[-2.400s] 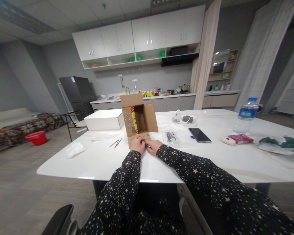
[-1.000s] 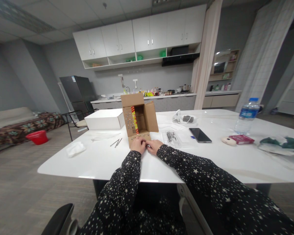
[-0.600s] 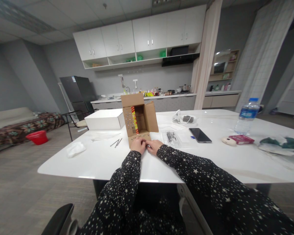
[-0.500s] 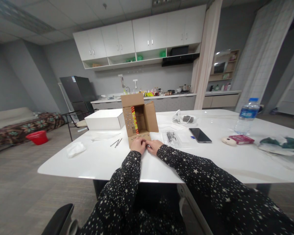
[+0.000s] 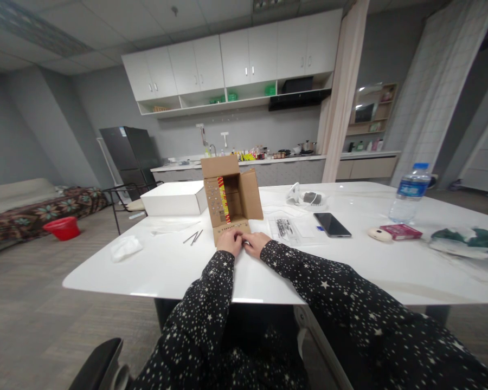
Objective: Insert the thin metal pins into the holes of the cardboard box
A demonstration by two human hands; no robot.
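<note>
The worktop [image 5: 166, 271] looks glossy and smooth, the open box [image 5: 214, 200] matt cardboard, the bottle [image 5: 412, 187] clear plastic, the phone screen [image 5: 331, 223] glossy, the sleeves [image 5: 211, 295] cloth.

Long black sleeves [image 5: 329, 276], pale star-and-dot print, cuffs at wrists.

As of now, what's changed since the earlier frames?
Nothing visibly moved, was taken or let go; only the whole view shifted slightly. Left hand and right hand stay at the near flap of the open cardboard box; phone and water bottle stay put.
</note>
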